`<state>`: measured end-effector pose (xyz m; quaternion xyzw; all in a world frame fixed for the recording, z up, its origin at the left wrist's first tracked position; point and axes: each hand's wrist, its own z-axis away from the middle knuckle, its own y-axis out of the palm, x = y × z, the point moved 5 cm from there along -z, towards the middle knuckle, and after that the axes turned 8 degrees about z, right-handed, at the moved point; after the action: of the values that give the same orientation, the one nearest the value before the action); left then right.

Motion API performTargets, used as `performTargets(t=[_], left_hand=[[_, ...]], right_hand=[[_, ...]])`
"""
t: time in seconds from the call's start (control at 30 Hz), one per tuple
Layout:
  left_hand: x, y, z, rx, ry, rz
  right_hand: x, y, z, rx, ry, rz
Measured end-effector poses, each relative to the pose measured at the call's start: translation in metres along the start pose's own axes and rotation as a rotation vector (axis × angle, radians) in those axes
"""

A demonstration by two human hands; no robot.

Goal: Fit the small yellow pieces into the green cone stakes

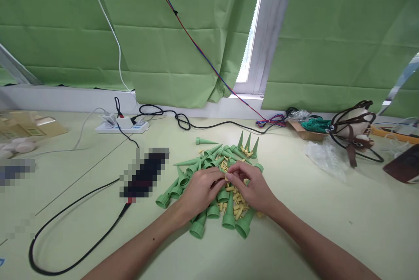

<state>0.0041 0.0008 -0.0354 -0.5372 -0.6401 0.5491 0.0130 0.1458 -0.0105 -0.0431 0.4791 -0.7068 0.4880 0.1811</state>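
Observation:
My left hand (pixel 203 187) and my right hand (pixel 251 184) meet over a pile of parts, fingertips pinched together. Between the fingertips shows a small yellow piece (pixel 227 177), mostly covered; which hand grips it is hard to make out. Green cones (pixel 229 215) with wide hollow ends lie around and under both hands. Small yellow pieces (pixel 239 205) are heaped among them, mainly below my right hand. Behind the pile, several green cones (pixel 248 143) stand upright with yellow pieces at their bases. One green cone (pixel 205 141) lies apart at the back.
Left of the pile lies a blurred dark device (pixel 147 175) with a black cable. A power strip (pixel 122 127) sits by the wall. At the right are a plastic bag (pixel 325 157), a cardboard box (pixel 307 131), a strapped bag (pixel 355 127) and a dark object (pixel 404 164).

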Motion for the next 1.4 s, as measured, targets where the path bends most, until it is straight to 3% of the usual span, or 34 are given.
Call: performTargets(t=[0.2,0.43,0.63,0.93,1.4], left_hand=[[0.007,0.001,0.000,-0.006,-0.051,-0.066],[0.005,-0.001,0.000,-0.030,-0.067,-0.028],[0.007,-0.003,-0.002,-0.059,-0.049,0.005],[0.009,-0.002,0.000,-0.074,-0.047,-0.023],[0.009,-0.005,-0.001,-0.084,-0.110,-0.047]], right_hand=[[0.002,0.001,0.003,0.020,-0.152,0.195],[-0.001,0.002,0.004,0.016,-0.182,0.289],[-0.006,-0.001,0.003,-0.049,-0.198,0.277],[-0.009,0.000,0.000,-0.049,-0.301,0.259],[-0.011,-0.003,0.000,-0.083,-0.307,0.305]])
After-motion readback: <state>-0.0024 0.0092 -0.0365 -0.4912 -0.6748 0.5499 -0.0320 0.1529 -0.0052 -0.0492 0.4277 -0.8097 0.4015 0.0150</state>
